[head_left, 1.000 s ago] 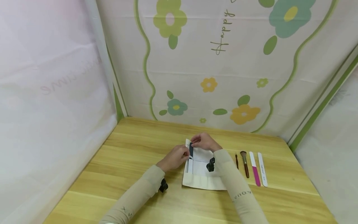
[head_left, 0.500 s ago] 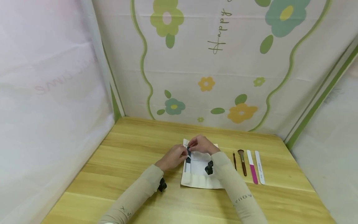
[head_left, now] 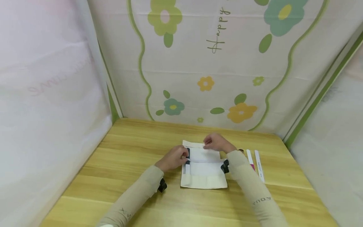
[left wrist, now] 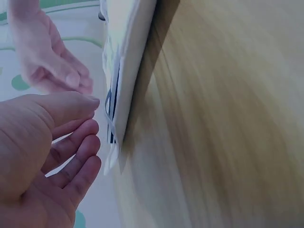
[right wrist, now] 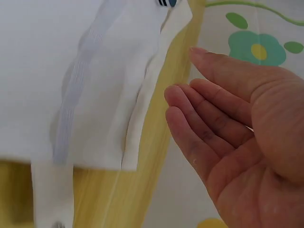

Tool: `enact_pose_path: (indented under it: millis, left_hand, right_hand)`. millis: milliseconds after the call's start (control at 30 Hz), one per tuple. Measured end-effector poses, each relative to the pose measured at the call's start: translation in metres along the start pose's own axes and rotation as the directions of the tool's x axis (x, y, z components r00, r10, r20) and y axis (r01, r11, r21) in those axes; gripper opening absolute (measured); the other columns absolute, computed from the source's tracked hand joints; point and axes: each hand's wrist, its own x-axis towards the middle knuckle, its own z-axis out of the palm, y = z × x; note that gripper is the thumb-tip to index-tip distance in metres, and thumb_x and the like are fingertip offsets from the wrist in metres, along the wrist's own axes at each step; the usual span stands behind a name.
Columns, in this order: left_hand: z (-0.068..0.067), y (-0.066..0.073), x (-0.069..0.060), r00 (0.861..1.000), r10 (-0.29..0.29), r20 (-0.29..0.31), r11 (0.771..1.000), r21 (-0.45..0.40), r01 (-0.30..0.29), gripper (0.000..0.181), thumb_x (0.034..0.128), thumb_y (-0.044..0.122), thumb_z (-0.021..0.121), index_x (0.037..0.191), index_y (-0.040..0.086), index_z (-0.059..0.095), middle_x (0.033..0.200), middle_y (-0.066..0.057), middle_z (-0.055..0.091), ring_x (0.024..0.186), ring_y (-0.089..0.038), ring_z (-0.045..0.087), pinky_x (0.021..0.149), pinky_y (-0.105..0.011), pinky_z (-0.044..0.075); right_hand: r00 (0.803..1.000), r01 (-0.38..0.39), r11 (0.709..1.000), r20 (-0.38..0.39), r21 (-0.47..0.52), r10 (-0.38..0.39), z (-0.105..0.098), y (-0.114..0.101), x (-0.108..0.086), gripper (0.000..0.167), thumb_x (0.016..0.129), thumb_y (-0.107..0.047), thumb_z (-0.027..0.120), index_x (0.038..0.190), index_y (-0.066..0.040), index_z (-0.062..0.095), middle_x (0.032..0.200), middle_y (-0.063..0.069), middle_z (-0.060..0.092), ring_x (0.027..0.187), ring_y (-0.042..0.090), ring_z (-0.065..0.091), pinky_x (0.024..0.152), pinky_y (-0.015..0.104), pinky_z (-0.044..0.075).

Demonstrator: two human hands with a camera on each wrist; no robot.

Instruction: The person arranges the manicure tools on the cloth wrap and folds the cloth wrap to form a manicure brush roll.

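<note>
A cream fabric pouch (head_left: 208, 183) lies unfolded on the wooden table, a white elastic band (head_left: 205, 162) running across it. Along its left side a dark-and-white strip (head_left: 187, 170) sits under the band. My left hand (head_left: 172, 158) is at that left edge; in the left wrist view the hand (left wrist: 57, 142) has loosely bent fingers beside the pouch (left wrist: 135, 52), with nothing seen between them. Above the pouch's far right part is my right hand (head_left: 217, 142). Seen from the right wrist, this hand (right wrist: 232, 123) is empty, its fingers relaxed and apart from the thumb.
To the right of the pouch lie a white file (head_left: 259, 165) and a white-and-pink file (head_left: 249, 156), the latter partly behind my right sleeve. A brush end (head_left: 241, 151) shows beside the sleeve. A flowered curtain (head_left: 175, 72) stands behind the table.
My right hand has left the dark strip and moved right, now covering most of the brushes from view. My left hand stays at the pouch's left edge. The head view has shifted slightly.
</note>
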Motion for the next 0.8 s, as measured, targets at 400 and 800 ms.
enact_pose_path:
  millis: [400, 800]
  left_hand:
    - [0.005, 0.007, 0.015, 0.998, 0.031, 0.048, 0.997, 0.062, -0.034, 0.01, 0.096, 0.008, 0.074, 0.105, 0.002, 0.074, 0.102, -0.008, 0.069, 0.088, -0.019, 0.06, 0.08, -0.024, 0.053]
    - [0.016, 0.007, 0.023, 0.993, 0.085, 0.082, 0.985, 0.146, -0.097, 0.01, 0.0934, 0.007, 0.076, 0.103, 0.004, 0.075, 0.099, -0.005, 0.069, 0.082, -0.011, 0.051, 0.082, -0.027, 0.052]
  right_hand:
    - [0.997, -0.056, 0.989, -0.055, -0.137, 0.049, -0.069, 0.076, -0.092, 0.044, 0.097, -0.015, 0.074, 0.129, 0.013, 0.063, 0.121, 0.027, 0.07, 0.109, 0.037, 0.069, 0.097, 0.053, 0.057]
    - [0.973, -0.183, 0.973, -0.171, -0.142, 0.158, -0.068, 0.141, -0.143, 0.044, 0.094, -0.017, 0.079, 0.12, 0.016, 0.066, 0.106, 0.024, 0.074, 0.096, 0.034, 0.071, 0.082, 0.046, 0.061]
